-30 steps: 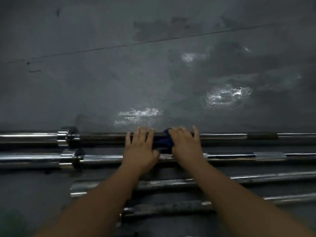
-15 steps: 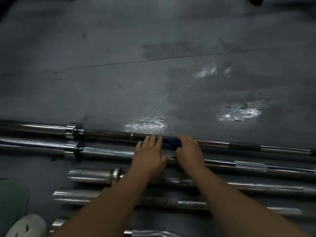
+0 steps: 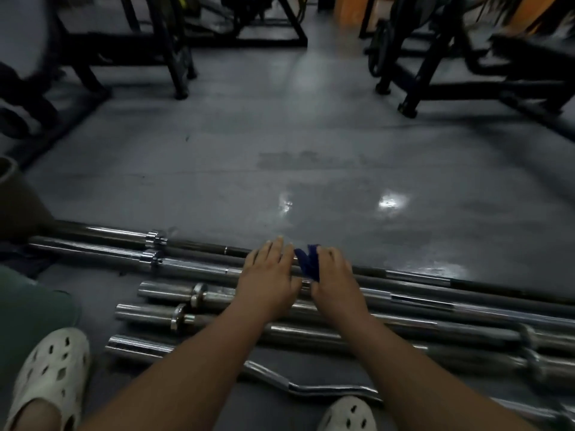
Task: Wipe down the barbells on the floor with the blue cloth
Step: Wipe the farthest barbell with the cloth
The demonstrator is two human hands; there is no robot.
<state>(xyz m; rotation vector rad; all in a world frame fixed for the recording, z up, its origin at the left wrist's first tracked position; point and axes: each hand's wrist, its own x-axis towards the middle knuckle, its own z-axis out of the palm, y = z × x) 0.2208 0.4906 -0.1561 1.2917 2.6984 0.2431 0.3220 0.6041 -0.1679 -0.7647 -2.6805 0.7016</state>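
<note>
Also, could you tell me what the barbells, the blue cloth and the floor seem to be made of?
Barbells: metal, probably chromed steel; polished, with bright mirror-like streaks, though some shaft sections look dull.
Blue cloth: soft fabric, matte; it folds and droops.
Floor: grey, smooth, slightly glossy, perhaps rubber or coated concrete, with light glare.

Your left hand (image 3: 267,275) and right hand (image 3: 334,279) sit side by side on the barbells (image 3: 193,265), and the cloth (image 3: 308,264) hangs between them, pinched in the right. The barbells lie parallel on the floor (image 3: 311,135), running out left and right of both hands. The farthest bar (image 3: 193,244) passes just beyond your fingertips; the others stack back toward you under your wrists and forearms. Nearest you, the bent bar (image 3: 311,388) crosses below the forearms. The left shoe (image 3: 46,374) sits well left of the left hand, the right shoe (image 3: 348,413) beneath the right forearm. The machine frames (image 3: 174,57) stand far beyond both hands.
</note>
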